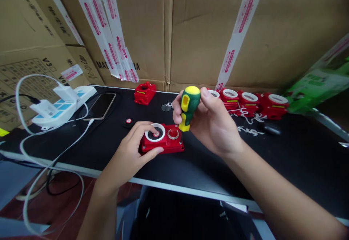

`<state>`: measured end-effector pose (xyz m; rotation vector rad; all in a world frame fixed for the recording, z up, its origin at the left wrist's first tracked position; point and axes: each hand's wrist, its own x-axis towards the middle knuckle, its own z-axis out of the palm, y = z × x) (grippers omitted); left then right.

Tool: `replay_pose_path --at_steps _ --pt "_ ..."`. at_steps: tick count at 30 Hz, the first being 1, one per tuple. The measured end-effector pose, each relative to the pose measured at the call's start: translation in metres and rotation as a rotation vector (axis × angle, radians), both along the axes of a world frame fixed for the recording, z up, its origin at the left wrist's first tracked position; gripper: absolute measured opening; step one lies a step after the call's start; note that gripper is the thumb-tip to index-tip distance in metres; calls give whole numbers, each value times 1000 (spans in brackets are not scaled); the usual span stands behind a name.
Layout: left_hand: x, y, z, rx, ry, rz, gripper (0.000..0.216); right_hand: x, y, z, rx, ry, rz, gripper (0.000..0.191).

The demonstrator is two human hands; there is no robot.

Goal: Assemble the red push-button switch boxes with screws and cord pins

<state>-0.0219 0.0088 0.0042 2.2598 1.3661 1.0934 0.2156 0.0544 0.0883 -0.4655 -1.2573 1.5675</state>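
Note:
A red plastic box (167, 142) with a white ring and a round red button on top lies on the black table (286, 160) near its front edge. My left hand (133, 148) grips the box's left end, fingers over the ring and thumb on the front. My right hand (211, 123) is closed round a stubby green and yellow screwdriver (189, 106), held upright with its tip down over the box's right side. The tip itself is hidden.
A row of red boxes with white rings (249, 100) stands at the back right, another red box (144, 92) at the back. A phone (100, 106), a white power strip (64, 103) with cables lie left. Cardboard cartons (191, 32) wall the back.

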Motion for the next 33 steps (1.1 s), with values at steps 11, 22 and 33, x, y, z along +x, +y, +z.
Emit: replay_pose_path --at_steps 11,22,33 --pt "1 0 2 -19 -25 -9 31 -1 -5 2 65 -11 -23 33" --pt "1 1 1 7 36 5 31 2 -6 0 43 -42 -10 48" --pt "1 -1 -5 -92 -91 60 60 3 -6 0 1 22 29 40"
